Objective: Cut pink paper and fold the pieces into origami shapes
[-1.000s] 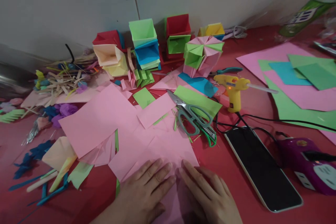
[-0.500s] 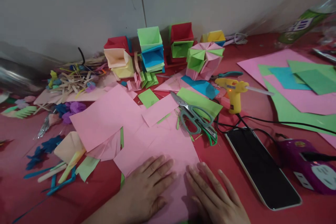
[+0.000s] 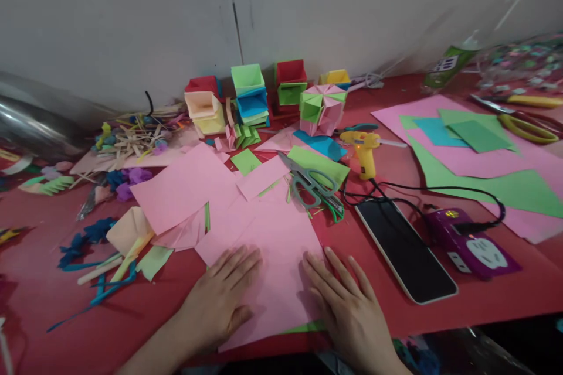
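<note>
My left hand (image 3: 224,290) lies flat on a pink sheet of paper (image 3: 279,281), fingers stretched out, near its left edge. Flat along the right edge of the same sheet rests my right hand (image 3: 343,299), fingers apart. Neither hand grips anything. A sliver of green paper (image 3: 305,327) shows under the sheet's near edge. Beyond the hands lie a pink strip (image 3: 264,179), another pink sheet (image 3: 180,187) and grey-green handled scissors (image 3: 308,181). A utility knife (image 3: 329,204) with a green end sits against the scissors.
Folded paper boxes (image 3: 249,96) stand along the wall. To the right are a yellow glue gun (image 3: 365,152), a phone (image 3: 407,252), a purple power adapter (image 3: 470,243) with cables, and stacked coloured sheets (image 3: 492,170). Paper scraps and sticks (image 3: 132,143) cover the left side.
The view has tilted and pulled back, showing the table's near edge. My left hand has slid left across the pink sheet, widening the gap between my hands.
</note>
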`<state>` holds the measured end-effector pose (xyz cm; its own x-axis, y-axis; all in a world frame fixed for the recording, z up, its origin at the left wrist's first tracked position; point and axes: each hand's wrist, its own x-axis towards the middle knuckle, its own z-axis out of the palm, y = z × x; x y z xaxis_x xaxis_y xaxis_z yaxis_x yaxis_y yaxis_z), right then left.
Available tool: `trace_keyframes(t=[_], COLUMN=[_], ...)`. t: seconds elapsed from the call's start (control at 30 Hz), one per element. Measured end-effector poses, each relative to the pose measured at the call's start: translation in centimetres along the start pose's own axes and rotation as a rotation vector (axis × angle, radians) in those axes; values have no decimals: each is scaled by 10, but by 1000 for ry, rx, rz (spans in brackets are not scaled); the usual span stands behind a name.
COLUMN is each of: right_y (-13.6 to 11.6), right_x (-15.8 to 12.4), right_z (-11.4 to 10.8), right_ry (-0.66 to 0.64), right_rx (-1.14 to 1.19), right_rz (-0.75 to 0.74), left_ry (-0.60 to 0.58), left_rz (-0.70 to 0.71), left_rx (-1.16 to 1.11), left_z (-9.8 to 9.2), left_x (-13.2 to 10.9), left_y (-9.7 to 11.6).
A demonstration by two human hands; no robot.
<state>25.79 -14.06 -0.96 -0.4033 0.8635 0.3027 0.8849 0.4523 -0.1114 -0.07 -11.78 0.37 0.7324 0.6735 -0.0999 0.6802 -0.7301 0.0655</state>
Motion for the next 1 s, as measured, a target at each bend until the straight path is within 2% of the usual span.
trace_keyframes(t=[0.1, 0.23, 0.47, 0.6, 0.7, 0.8, 0.9, 1.0], right_y=[4, 9, 10, 19, 29, 33, 26, 15], right_x=[-3, -7, -11, -25, -36, -33, -12, 16], right_z=[-1, -1, 0, -4, -10, -16, -14, -7], right_ry=[-50, -44, -14, 16, 86, 141, 129, 24], right_rx=[-61, -92, -83, -34, 93, 164, 186, 172], right_rz=[-59, -70, -59, -21, 90, 232, 289, 352], left_ry=[0, 28, 73, 76, 83, 101, 95, 59], left_rz=[-77, -156, -210, -212, -216, -182, -140, -90], left_rx=[18, 46, 76, 63, 57, 44, 21, -18], left_z=[5, 13, 21, 20, 16, 10, 4, 1], left_x=[-18, -33, -45, -48, -44, -31, -12, 2], left_y=[1, 2, 2, 1, 7, 16, 23, 23])
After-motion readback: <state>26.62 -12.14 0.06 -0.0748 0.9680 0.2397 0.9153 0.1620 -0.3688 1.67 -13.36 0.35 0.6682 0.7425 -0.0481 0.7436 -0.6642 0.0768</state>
